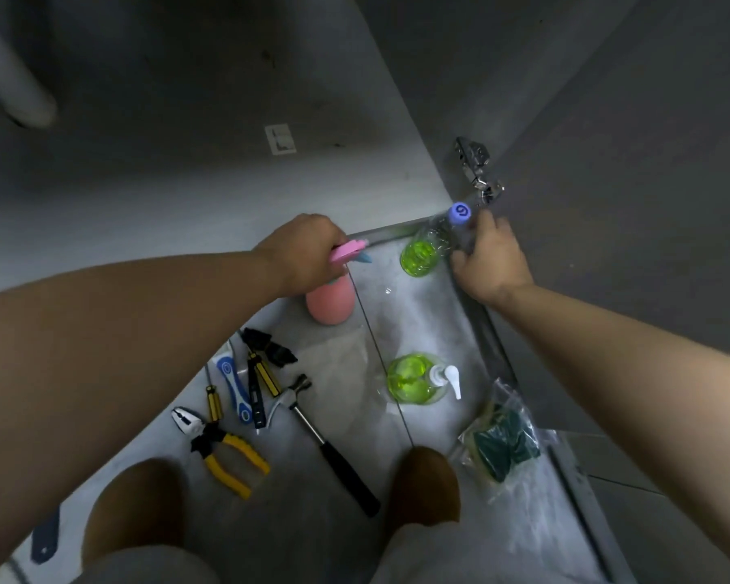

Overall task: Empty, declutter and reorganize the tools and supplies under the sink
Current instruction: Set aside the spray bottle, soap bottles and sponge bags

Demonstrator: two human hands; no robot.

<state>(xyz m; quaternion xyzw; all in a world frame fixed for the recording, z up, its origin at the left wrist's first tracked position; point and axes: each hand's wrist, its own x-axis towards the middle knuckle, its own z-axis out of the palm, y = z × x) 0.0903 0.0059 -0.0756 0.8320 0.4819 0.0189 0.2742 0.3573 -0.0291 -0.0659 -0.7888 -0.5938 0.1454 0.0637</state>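
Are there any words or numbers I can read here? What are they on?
"9": a curl, maybe only a logo, on the blue cap of the green-liquid bottle that the right hand holds.
White tag inside the cabinet: marks too blurred to read.
Blue-and-white tool: marks too small to read.
Pink spray bottle in the left hand: no text shows.

Dim, bright central patch, blurred, warped edges
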